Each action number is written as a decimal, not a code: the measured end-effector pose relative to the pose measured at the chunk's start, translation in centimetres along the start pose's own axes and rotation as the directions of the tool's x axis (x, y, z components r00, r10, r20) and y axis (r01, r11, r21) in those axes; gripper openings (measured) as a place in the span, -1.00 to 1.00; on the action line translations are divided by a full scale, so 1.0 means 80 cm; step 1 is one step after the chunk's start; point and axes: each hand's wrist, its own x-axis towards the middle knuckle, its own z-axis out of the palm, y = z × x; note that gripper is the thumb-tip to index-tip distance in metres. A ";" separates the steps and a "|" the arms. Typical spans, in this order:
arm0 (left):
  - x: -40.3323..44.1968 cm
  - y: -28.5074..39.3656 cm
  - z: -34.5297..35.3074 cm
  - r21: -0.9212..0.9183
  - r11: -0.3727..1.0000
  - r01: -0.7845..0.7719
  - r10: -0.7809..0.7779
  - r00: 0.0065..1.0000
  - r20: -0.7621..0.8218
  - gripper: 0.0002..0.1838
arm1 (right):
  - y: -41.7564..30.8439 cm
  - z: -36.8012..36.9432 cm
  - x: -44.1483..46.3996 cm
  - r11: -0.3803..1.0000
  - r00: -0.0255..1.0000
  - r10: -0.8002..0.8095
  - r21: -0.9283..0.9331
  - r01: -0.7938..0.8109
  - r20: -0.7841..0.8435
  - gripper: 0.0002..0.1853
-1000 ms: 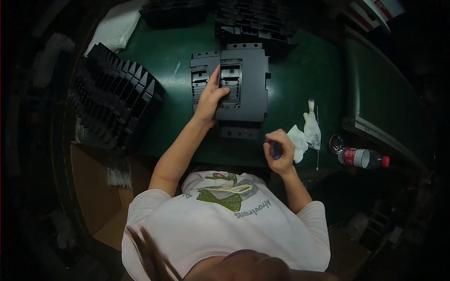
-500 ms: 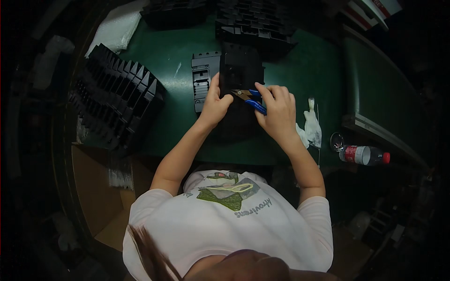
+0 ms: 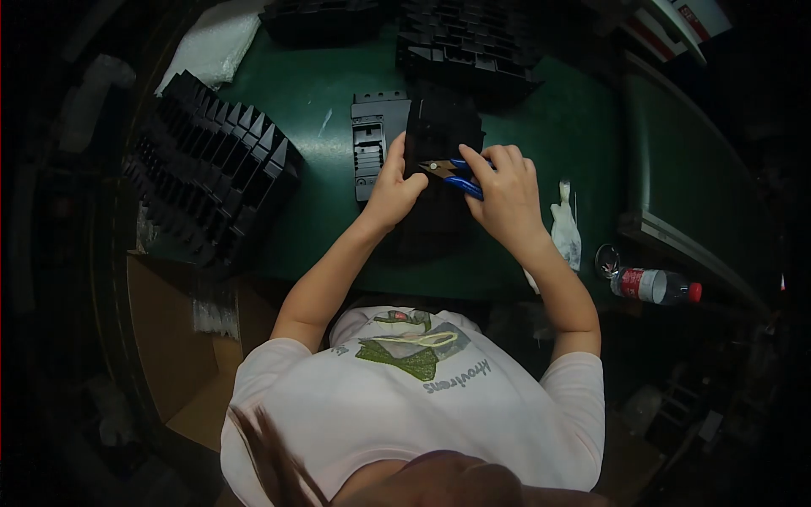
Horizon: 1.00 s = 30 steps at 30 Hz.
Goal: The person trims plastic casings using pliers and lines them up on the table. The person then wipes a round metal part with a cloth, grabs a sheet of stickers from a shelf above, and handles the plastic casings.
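My left hand [image 3: 394,190] grips the left edge of a black plastic housing [image 3: 443,122], tilted so that its dark side faces up. Blue-handled cutting pliers [image 3: 462,182] are in my right hand [image 3: 509,194], their tips pointing left at the housing near my left thumb. Whether the tips touch it is too dark to tell. Another dark grey housing [image 3: 369,144] lies on the green table just left of the held one, partly behind my left fingers.
Stacked black housings stand at the left [image 3: 220,160] and the back [image 3: 465,46]. Plastic wrap [image 3: 211,42] lies at the back left, an open cardboard box [image 3: 173,346] below. A white glove [image 3: 565,228] and a red-capped bottle [image 3: 655,286] are at the right.
The held housing has turned from face up to its dark side. My right hand has come up from the lower right with the pliers, which now point at the housing.
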 end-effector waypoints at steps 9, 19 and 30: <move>0.002 -0.003 -0.007 -0.006 0.999 0.038 -0.038 0.998 0.040 -0.26 | 0.003 0.009 -0.001 0.999 0.999 0.016 -0.047 -0.015 0.035 -0.53; 0.019 0.031 -0.048 -0.088 0.996 0.004 -0.027 0.967 -0.255 -0.29 | 0.010 0.069 -0.011 0.396 0.858 0.438 0.799 -0.453 0.269 -0.60; 0.036 -0.028 -0.083 0.785 0.615 -0.078 0.418 0.876 -0.240 -0.39 | -0.021 0.111 0.016 0.712 0.956 0.265 0.643 -0.281 0.125 -0.64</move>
